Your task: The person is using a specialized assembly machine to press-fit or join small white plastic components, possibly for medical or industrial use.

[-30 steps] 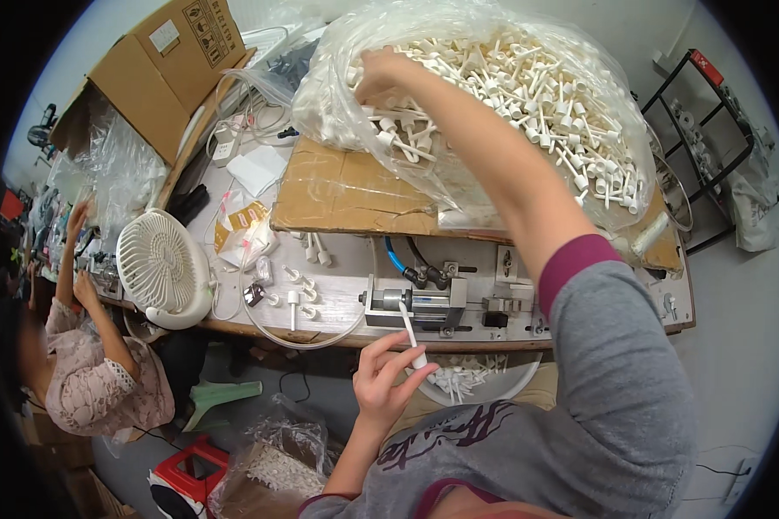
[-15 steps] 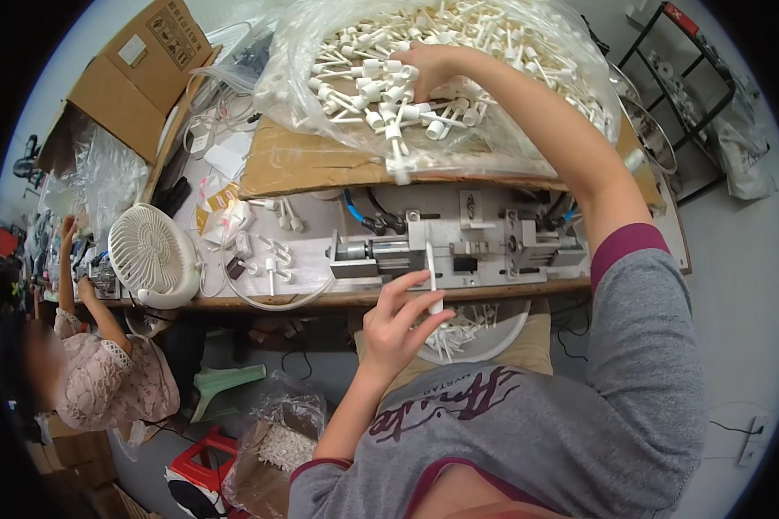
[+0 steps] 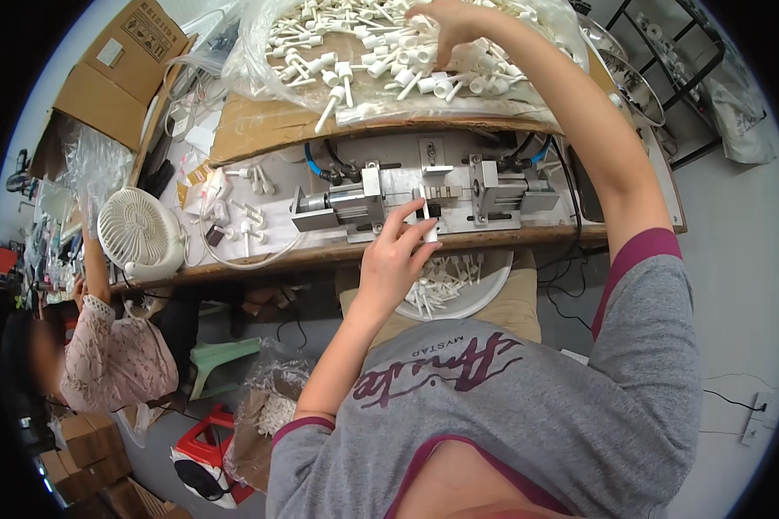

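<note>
White plastic, slim and stemmed, the small piece (image 3: 427, 212) is pinched between thumb and fingers of the left hand (image 3: 395, 253), which holds it nearly upright just before the middle of a metal clamping fixture (image 3: 441, 192). Well apart from it, the right hand (image 3: 441, 33) is at a heap of white stemmed caps (image 3: 381, 65), its fingers spread over them; whether it has closed on one I cannot tell.

Each end of the fixture bears a cylinder — the left cylinder (image 3: 346, 197) and the right cylinder (image 3: 512, 195) — with blue and black hoses behind. Below the table edge, a pale round bowl (image 3: 497, 290) holds more white pieces. The heap lies in a clear plastic bag (image 3: 249, 62) on flattened cardboard (image 3: 242, 131).

Farther left, a few loose caps (image 3: 247, 233) stand on the table near a white fan (image 3: 140, 233). Beyond sits a co-worker (image 3: 121, 363) in a pink lacy top — one arm raised — with a green stool (image 3: 221, 362) nearby.
</note>
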A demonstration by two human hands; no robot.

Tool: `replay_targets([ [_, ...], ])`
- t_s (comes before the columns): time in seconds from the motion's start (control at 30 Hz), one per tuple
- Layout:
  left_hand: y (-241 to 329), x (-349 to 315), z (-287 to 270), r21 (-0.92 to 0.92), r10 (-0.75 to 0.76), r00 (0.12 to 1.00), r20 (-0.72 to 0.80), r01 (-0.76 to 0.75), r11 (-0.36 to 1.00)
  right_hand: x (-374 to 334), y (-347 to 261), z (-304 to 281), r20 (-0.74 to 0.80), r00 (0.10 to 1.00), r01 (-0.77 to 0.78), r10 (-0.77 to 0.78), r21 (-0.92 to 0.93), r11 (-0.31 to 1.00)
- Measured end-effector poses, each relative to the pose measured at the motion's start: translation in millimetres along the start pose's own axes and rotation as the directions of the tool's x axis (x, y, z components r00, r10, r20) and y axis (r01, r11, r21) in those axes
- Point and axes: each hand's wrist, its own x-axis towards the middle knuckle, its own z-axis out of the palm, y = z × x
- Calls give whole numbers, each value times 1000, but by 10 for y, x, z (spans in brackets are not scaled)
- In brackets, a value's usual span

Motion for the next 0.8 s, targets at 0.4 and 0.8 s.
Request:
replay_targets([
  [0.4,-34,9,142,373,155,987,37,-157,914,-250,-1431,285,-117,746,550,-655,-446,706],
  [0.8,-113,110,93,462,141,978,152,-196,865,-527,-868,285,-695,685,552,-218,299,778],
])
